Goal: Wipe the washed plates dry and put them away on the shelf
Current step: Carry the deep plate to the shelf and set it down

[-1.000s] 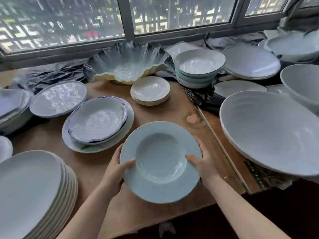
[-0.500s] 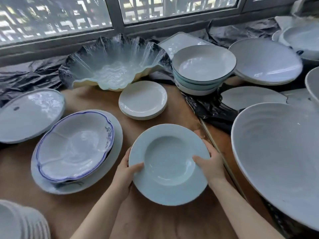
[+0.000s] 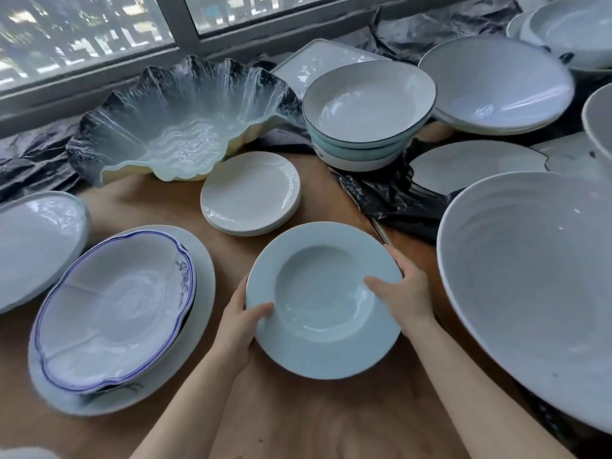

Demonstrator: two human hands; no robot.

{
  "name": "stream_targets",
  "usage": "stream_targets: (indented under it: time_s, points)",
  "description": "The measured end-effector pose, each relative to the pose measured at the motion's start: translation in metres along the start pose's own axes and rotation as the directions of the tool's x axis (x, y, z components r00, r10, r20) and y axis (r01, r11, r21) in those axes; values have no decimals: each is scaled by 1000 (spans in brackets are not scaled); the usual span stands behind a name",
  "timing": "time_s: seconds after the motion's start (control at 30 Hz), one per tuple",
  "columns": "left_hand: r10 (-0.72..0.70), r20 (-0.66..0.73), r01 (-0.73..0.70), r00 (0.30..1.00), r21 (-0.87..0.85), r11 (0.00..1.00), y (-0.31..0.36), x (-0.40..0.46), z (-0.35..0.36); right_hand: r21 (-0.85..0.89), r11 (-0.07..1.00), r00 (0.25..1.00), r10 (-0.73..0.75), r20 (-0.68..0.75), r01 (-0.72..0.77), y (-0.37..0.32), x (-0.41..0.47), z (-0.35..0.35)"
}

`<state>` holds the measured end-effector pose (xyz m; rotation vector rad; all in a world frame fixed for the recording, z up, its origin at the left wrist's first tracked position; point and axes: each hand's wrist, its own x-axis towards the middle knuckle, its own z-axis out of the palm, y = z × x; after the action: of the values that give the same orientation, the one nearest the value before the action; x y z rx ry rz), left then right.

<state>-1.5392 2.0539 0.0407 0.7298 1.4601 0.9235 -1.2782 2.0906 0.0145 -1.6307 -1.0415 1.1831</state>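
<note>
Pale blue plate (image 3: 323, 301) with a deep well, held over the wooden bench (image 3: 298, 425) by both hands; left hand (image 3: 239, 329) with fingers clamped on the plate's left rim, thumb on top; right hand (image 3: 404, 293) with fingers clamped on its right rim, thumb reaching the well; stack of small white plates (image 3: 250, 193) just behind the plate; blue-edged dish (image 3: 116, 309) to its left; large grey bowl (image 3: 536, 286) to its right; ruffled glass bowl (image 3: 178, 120) farther behind, near the window (image 3: 82, 38).

Gripped at both rims, the pale blue wide-rimmed ceramic soup plate (image 3: 323, 301) has travelled forward, closer to the stack of small white plates (image 3: 250, 193)
</note>
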Motion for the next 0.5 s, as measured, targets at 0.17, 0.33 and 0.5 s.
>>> stream_targets:
  time_s: [0.17, 0.33, 0.5]
  points:
    - [-9, -31, 10, 999, 29, 1000, -1, 5, -2, -4, 1000, 1000, 7, -16, -7, -2, 5, 0]
    - [-72, -119, 70, 990, -21, 997, -1, 12, -4, -21, 1000, 1000, 15, -20, -15, -6, 13, 1]
    - [-63, -161, 55, 985, -58, 997, -3, 10, 2, -25, 999, 1000, 25, -7, -25, -13, 20, 3]
